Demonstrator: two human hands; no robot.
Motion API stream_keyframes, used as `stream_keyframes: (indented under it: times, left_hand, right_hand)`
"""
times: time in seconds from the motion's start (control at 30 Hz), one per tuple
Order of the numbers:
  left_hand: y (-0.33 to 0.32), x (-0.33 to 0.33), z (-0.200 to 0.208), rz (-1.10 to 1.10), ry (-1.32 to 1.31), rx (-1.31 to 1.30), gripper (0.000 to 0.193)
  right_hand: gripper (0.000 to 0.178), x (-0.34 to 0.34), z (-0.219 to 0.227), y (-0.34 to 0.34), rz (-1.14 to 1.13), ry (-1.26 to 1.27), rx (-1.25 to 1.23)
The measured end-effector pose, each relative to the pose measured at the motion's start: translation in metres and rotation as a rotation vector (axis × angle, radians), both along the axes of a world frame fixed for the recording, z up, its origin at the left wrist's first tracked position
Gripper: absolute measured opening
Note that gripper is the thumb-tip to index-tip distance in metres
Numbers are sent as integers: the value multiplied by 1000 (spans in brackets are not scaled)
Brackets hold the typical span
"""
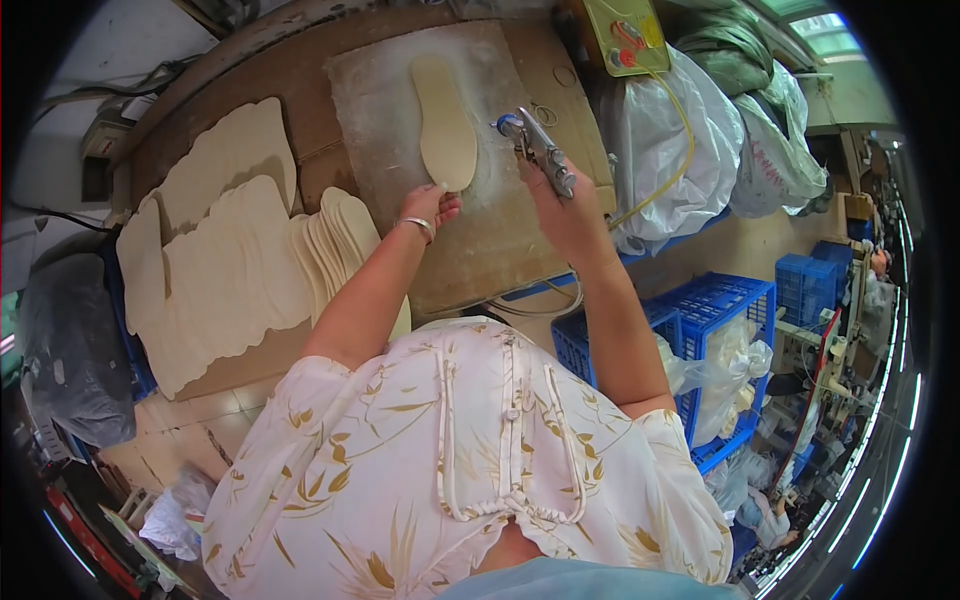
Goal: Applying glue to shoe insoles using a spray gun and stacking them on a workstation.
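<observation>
A cream shoe insole (446, 125) lies on a pale, residue-coated sheet (375, 110) on the brown worktable. My left hand (432, 206) pinches the insole's near rounded end between thumb and fingers. To the right of the insole, my right hand (560, 200) is wrapped round a metal spray gun (545, 152). Its blue-tipped nozzle faces left, above the sheet and apart from the insole. Left of my left forearm, several more insoles (335, 235) lie fanned in an overlapping row, beside wide layers of the same insoles (225, 265).
A yellow container (625, 35) with a yellow hose (688, 130) stands at the far right. White plastic sacks (670, 150) bulge along the table's right side. Blue crates (715, 300) holding plastic bags are near my right elbow. A dark bag (75, 340) sits at left.
</observation>
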State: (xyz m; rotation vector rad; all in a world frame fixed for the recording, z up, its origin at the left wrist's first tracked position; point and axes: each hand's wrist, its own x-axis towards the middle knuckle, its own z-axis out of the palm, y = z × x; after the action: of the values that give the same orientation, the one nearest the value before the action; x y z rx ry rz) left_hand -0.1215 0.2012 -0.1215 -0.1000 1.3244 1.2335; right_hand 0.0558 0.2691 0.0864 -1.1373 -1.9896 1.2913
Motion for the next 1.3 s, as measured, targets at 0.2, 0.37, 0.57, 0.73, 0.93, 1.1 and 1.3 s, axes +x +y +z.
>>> stream_keyframes:
  times: [0.2, 0.37, 0.57, 0.73, 0.93, 1.1, 1.3]
  left_hand:
    - [0, -1, -3, 25, -14, 5, 20]
    - [0, 0, -2, 26, -15, -5, 19]
    - [0, 0, -2, -3, 3, -16, 19]
    - [-1, 1, -1, -10, 0, -5, 18]
    - [0, 2, 0, 6, 15, -24, 18]
    - [-2, 1, 0, 26, 5, -18, 18]
    - [-3, 1, -3, 17, 3, 7, 20]
  right_hand:
    - [26, 8, -3, -9, 10, -32, 18]
    - [28, 11, 4, -11, -93, -61, -15]
    - [29, 12, 3, -14, -37, -69, 29]
    - [28, 14, 5, -17, -52, -21, 22]
    - [29, 8, 1, -10, -109, -29, 16]
    - [30, 13, 6, -18, -54, -52, 44]
    - [29, 23, 9, -25, -58, -78, 7]
